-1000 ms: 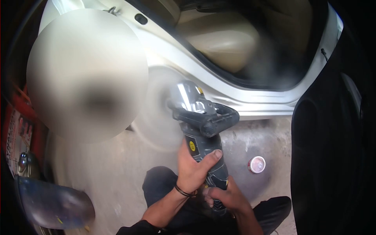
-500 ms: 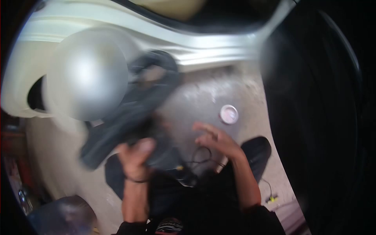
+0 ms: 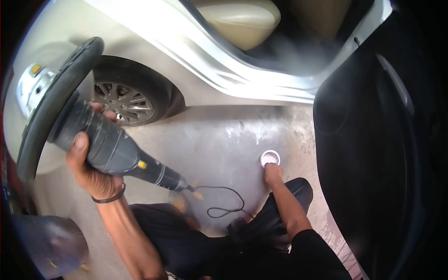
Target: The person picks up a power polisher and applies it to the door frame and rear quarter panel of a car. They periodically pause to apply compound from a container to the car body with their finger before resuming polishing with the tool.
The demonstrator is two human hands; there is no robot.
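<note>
My left hand [image 3: 100, 179] is wrapped round the dark grey body of a corded polisher [image 3: 109, 149], raised at the left. Its black loop handle [image 3: 39, 130] and silver head [image 3: 32, 88] point up and left, while the tapered tail slopes down to the right. From that tail a black power cord [image 3: 240, 198] curls over the floor between my legs. On the right, my right hand [image 3: 273, 174] reaches down to a small white-rimmed cup [image 3: 270, 153] with pinkish contents. Its fingers are closed at the near rim; the fingertips are hidden.
A pale car body [image 3: 205, 86] with a wheel [image 3: 123, 102] stands ahead, its doorway showing a beige seat [image 3: 238, 18]. The open dark door panel [image 3: 368, 140] walls off the right side. A dark rounded object [image 3: 51, 245] stands at lower left on the concrete floor [image 3: 210, 135].
The polisher has swung up and left, now firmly in my left hand. My right hand has gone from spread fingers above the floor to the cup. The view has turned.
</note>
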